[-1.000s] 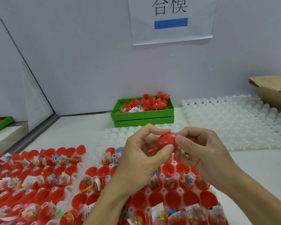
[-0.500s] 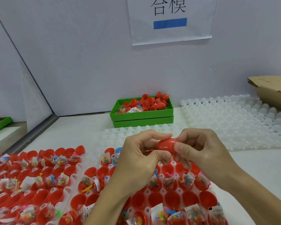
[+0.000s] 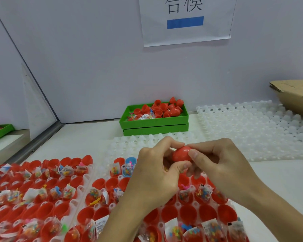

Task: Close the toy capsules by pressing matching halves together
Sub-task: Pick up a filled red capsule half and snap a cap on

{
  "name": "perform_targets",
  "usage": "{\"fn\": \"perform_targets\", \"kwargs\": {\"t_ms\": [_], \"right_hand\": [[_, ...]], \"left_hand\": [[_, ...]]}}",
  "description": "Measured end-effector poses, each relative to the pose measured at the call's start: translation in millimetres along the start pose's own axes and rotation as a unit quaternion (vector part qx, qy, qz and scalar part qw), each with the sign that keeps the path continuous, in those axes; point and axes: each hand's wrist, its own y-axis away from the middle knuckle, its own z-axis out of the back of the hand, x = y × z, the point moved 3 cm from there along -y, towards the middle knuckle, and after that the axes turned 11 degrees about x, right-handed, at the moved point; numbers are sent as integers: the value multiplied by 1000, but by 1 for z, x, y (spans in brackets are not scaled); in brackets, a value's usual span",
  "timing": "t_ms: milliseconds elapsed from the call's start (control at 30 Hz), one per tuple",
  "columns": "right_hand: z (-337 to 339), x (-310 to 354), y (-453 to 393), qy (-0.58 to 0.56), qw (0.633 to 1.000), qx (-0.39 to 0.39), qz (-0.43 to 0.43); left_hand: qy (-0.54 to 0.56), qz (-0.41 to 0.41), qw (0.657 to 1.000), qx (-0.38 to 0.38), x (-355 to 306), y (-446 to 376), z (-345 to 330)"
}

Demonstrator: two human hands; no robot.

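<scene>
Your left hand [image 3: 152, 173] and your right hand [image 3: 222, 165] meet above the near trays, both curled round one red capsule [image 3: 182, 154]: your left forefinger lies over its top and your left thumb under it, while your right thumb presses on its right end with the other right fingers tucked beneath. Whether its two halves are fully seated you cannot tell from here, since your fingers cover the seam. Below your hands a white tray [image 3: 177, 205] holds open red halves [image 3: 188, 214], many with small bagged toys [image 3: 204, 192] in them, and one blue half [image 3: 130, 163] sits in its far row. A second tray [image 3: 87, 179] of the same lies just beside it to the left. Farther back on the tabletop [image 3: 80, 137] stands a green bin [image 3: 154, 122] heaped with loose red halves, with bare white trays [image 3: 252, 130] to its right and a cardboard box [image 3: 294, 96] at the far right edge
</scene>
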Motion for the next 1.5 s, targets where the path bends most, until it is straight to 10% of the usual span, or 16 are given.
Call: {"fn": "perform_targets", "kwargs": {"t_ms": [300, 600, 900, 1233, 1500], "right_hand": [[-14, -1, 1, -14, 999, 14, -26], [-4, -3, -2, -183, 983, 27, 20], [-6, -14, -4, -207, 978, 31, 1], [-11, -19, -5, -490, 855, 135, -98], [-10, -16, -6, -461, 871, 138, -102]], "left_hand": [[-83, -20, 996, 16, 2, -1, 3], [313, 96, 942, 74, 11, -3, 1], [257, 63, 964, 26, 6, -4, -4], [178, 27, 984, 19, 6, -4, 1], [190, 7, 982, 2, 8, -4, 0]]}}
